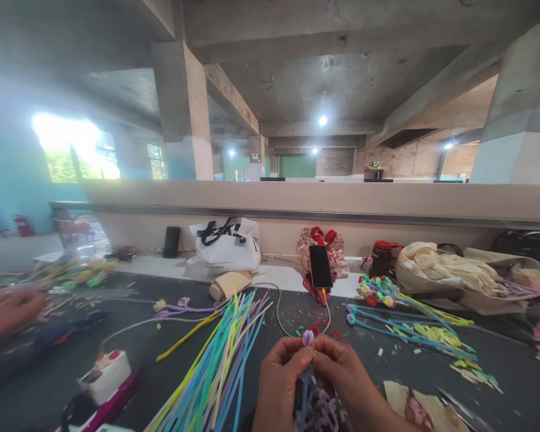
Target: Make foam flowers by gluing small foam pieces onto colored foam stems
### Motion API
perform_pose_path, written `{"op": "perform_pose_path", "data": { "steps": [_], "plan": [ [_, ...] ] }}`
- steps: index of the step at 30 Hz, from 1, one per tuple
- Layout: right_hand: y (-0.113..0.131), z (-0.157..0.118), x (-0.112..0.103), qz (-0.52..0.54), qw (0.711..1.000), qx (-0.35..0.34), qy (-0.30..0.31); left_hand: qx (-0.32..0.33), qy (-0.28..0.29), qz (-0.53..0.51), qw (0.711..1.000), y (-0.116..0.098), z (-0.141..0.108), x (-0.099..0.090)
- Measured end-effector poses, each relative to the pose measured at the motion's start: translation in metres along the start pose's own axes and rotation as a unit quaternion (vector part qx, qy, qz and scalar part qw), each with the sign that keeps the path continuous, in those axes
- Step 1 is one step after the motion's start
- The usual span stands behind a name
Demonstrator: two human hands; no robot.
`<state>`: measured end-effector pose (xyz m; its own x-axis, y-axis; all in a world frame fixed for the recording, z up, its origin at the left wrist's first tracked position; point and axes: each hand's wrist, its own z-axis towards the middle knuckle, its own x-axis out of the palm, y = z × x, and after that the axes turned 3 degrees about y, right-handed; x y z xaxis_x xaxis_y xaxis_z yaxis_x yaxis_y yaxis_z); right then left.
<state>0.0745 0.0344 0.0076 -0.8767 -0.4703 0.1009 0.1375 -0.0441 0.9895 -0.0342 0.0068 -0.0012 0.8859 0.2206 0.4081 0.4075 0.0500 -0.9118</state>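
Left grip (282, 367) and right grip (342, 365) pinch a small, rounded lilac piece (308, 338).

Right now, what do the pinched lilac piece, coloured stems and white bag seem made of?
Lilac piece: probably chenille, by its soft, matte look. Coloured stems: perhaps chenille over wire, straight and matte. White bag: plastic or coated paper, smooth with creases.
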Motion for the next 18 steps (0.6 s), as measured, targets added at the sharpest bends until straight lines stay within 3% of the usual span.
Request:
{"op": "perform_pose_path", "data": {
  "steps": [4, 11, 18],
  "plan": [
    [-0.002, 0.002, 0.000, 0.021, 1.000, 0.011, -0.005, -0.012, 0.013, -0.015, 1.000, 0.001, 0.003, 0.000],
    [-0.005, 0.007, -0.005, 0.054, 0.997, 0.001, -0.051, -0.066, -0.019, -0.003, 0.998, -0.001, 0.007, 0.003],
    [-0.005, 0.006, -0.007, 0.043, 0.997, 0.000, -0.069, -0.100, 0.079, 0.024, 0.992, -0.022, -0.012, 0.004]
  ]
}}
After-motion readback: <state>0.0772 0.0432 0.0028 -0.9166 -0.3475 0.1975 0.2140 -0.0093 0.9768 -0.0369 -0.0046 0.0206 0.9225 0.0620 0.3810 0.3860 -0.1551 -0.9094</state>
